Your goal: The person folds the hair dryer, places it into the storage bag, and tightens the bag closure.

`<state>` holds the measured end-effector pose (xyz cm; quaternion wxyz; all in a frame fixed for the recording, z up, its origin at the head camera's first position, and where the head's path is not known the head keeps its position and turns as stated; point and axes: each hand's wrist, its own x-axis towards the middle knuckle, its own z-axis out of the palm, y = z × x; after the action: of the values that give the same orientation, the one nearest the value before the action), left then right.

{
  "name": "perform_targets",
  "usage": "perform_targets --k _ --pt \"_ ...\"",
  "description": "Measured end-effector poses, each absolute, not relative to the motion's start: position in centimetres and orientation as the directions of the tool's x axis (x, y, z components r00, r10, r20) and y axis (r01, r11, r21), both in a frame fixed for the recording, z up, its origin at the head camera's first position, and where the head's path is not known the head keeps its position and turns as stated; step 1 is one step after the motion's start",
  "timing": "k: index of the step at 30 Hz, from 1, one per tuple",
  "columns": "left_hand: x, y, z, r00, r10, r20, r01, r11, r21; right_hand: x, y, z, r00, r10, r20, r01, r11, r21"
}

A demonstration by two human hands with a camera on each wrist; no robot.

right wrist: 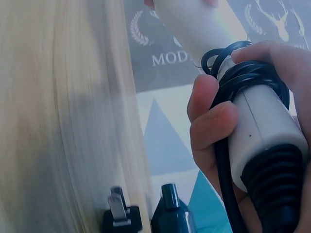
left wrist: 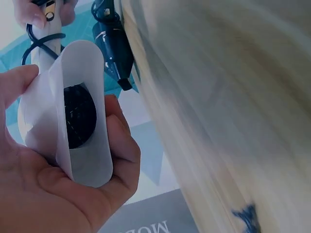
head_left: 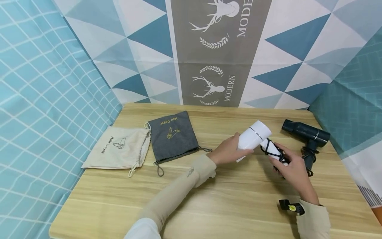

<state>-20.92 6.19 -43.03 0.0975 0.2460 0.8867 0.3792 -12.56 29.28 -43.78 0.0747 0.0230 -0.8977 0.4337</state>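
Fingers (left wrist: 124, 145) hold white dryer (head_left: 253, 135); pouches (head_left: 117, 148) read "Hair Dryer".

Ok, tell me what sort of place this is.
Probably a makeshift demo corner, judging by the creased patterned sheeting behind the wood-grain table and the white hair dryer held above it.

The white hair dryer (head_left: 250, 138) looks like smooth, glossy plastic with a shiny metallic ring (head_left: 256, 133); its black cord (right wrist: 250, 80) looks rubbery, its sleeve (right wrist: 274, 177) ribbed. The black hair dryer (head_left: 302, 131) seems glossy plastic. The cream pouch (head_left: 114, 154) and dark grey pouch (head_left: 174, 146) are matt cloth; the surface (head_left: 238, 209) is smooth, wood-grained.
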Motion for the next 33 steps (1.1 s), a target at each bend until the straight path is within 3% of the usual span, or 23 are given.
perform_targets --k 16,24,33 --pt "-18.0 1.9 -44.3 -0.868 0.488 0.089 0.375 0.529 0.762 -13.0 26.9 -44.3 -0.979 -0.104 0.174 -0.198 0.668 -0.718" --pt "-16.2 -0.9 -43.7 -0.871 0.487 0.066 0.374 0.568 0.733 -12.4 25.4 -44.8 -0.972 -0.179 0.149 -0.227 0.588 -0.776" --pt "-13.8 -3.4 -44.1 -0.884 0.458 0.089 0.363 0.554 0.749 -11.6 23.2 -45.3 -0.962 -0.227 0.153 -0.261 0.595 -0.760"
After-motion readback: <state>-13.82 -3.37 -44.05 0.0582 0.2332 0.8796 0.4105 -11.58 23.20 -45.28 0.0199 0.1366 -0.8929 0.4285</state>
